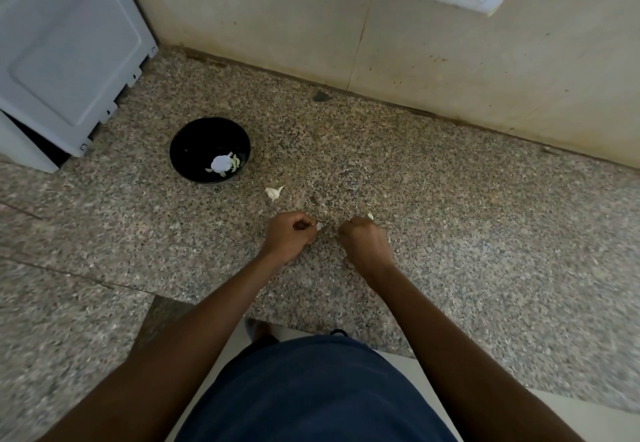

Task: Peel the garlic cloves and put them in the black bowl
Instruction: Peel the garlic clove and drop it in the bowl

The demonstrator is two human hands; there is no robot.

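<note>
Over at far left, one pale grey boxy appliance, parked clear of the work. Next along the speckled granite counter, one round black bowl, set within easy reach and already holding several peeled white garlic cloves, too bunched to count. Just right of it, one scrap of papery white garlic skin, dropped aside. Then two hands close together: left hand curled, pinching a small white piece; right hand fisted around one pale garlic clove, barely peeking out. Probably mid-peel.
</note>
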